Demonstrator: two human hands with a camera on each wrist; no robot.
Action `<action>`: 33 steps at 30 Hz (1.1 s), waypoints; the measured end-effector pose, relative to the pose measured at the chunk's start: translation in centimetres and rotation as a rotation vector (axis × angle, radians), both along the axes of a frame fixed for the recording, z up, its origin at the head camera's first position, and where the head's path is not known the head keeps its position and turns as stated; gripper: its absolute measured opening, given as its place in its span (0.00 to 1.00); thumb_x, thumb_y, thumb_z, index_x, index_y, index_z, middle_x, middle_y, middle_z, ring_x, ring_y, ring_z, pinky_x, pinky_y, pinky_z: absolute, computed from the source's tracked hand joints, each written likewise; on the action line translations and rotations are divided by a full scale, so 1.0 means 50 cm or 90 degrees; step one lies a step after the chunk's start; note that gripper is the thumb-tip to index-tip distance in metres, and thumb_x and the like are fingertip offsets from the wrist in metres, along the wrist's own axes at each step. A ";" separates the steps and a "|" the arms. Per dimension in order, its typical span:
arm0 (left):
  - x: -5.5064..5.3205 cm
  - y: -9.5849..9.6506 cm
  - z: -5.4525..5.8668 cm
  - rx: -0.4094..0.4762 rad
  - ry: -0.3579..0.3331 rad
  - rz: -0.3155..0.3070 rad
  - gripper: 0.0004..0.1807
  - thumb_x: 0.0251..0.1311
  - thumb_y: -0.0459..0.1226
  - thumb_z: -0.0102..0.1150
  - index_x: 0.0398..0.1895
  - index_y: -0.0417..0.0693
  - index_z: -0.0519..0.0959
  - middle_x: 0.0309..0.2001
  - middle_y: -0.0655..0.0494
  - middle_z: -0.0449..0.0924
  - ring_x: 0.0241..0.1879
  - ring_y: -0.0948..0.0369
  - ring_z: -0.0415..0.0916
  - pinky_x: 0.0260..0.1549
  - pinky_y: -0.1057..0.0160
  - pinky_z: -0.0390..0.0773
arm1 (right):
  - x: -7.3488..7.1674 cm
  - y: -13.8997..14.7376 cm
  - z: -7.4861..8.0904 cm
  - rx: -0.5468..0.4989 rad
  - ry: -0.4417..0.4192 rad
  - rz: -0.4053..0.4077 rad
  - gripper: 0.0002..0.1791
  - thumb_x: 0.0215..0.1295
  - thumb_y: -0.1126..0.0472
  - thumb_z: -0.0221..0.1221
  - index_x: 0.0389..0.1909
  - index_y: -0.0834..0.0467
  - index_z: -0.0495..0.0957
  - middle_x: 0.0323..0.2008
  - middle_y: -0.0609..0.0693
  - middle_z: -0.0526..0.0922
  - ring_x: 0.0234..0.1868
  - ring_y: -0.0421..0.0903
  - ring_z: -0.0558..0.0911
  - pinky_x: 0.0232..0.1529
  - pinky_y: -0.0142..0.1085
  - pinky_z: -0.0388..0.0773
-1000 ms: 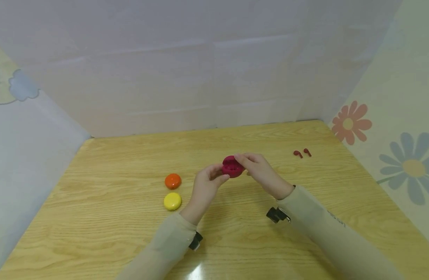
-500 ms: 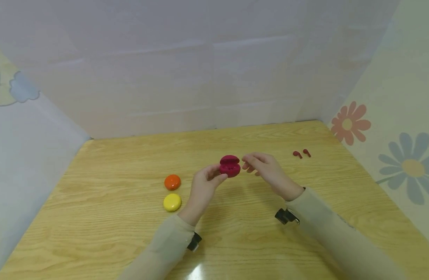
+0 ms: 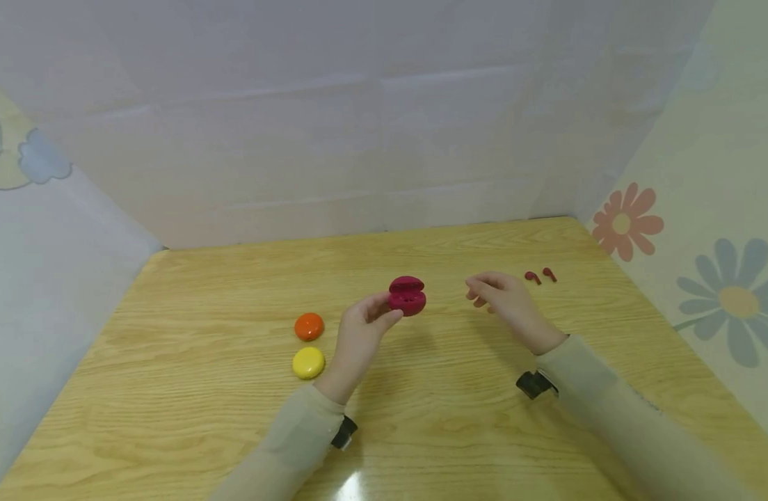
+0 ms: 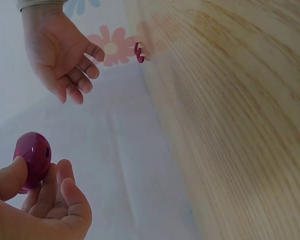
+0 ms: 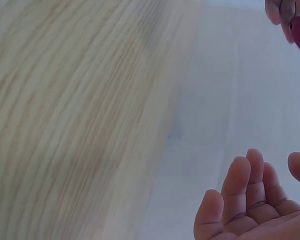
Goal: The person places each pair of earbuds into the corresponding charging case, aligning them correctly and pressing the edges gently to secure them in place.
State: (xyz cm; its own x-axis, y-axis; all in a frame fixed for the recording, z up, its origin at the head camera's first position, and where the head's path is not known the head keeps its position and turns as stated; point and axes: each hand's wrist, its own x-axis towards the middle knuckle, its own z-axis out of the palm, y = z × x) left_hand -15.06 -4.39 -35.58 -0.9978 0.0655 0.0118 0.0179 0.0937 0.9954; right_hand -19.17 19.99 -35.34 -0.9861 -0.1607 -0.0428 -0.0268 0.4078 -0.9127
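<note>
Between thumb and fingers, my left hand [image 3: 359, 337] pinches a dark pink earbud charging case [image 3: 407, 304] above the table, its lid raised. In the left wrist view the case [image 4: 37, 160] shows its glossy back, with a small dark port on one side. My right hand [image 3: 509, 303] is in the air to the right of the case, apart from it. The right wrist view shows that hand's fingers [image 5: 236, 187] loosely bent with nothing in them. Farther right, two dark red earbuds [image 3: 533, 277] lie side by side on the table.
An orange round case [image 3: 309, 326] and a yellow round case [image 3: 308, 363] lie on the wooden table [image 3: 190, 390] left of my left hand. Pale cloth walls stand behind and at both sides, the right one printed with flowers [image 3: 628, 221].
My right hand has let go of the case's lid and moved right, toward the earbuds. The left hand has shifted slightly left with the case, whose lid stays raised.
</note>
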 end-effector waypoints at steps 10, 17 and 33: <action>-0.002 -0.004 -0.003 0.011 0.010 0.000 0.17 0.64 0.29 0.59 0.54 0.29 0.76 0.48 0.40 0.81 0.46 0.53 0.78 0.48 0.59 0.78 | -0.008 0.043 -0.008 0.016 -0.010 -0.022 0.26 0.75 0.53 0.50 0.59 0.72 0.70 0.46 0.63 0.79 0.40 0.47 0.78 0.45 0.43 0.74; -0.003 -0.001 -0.004 0.018 0.002 0.008 0.17 0.64 0.29 0.59 0.54 0.30 0.76 0.48 0.41 0.81 0.47 0.54 0.78 0.49 0.59 0.77 | -0.016 0.069 -0.017 0.054 -0.016 -0.041 0.26 0.76 0.53 0.49 0.61 0.72 0.69 0.50 0.67 0.77 0.40 0.47 0.79 0.47 0.46 0.74; -0.002 0.001 -0.007 0.022 -0.001 0.000 0.16 0.64 0.29 0.59 0.54 0.30 0.76 0.48 0.41 0.81 0.47 0.54 0.77 0.49 0.59 0.77 | -0.019 0.116 -0.022 0.086 -0.011 -0.071 0.26 0.76 0.54 0.48 0.61 0.73 0.68 0.51 0.68 0.76 0.42 0.52 0.78 0.47 0.44 0.75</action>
State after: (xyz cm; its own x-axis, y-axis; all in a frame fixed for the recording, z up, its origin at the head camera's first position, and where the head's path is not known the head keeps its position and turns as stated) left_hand -15.17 -4.32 -35.94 -0.9978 0.0653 0.0122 0.0161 0.0589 0.9981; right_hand -20.14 25.77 -36.46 -0.9964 -0.0415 -0.0733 0.0405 0.5269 -0.8489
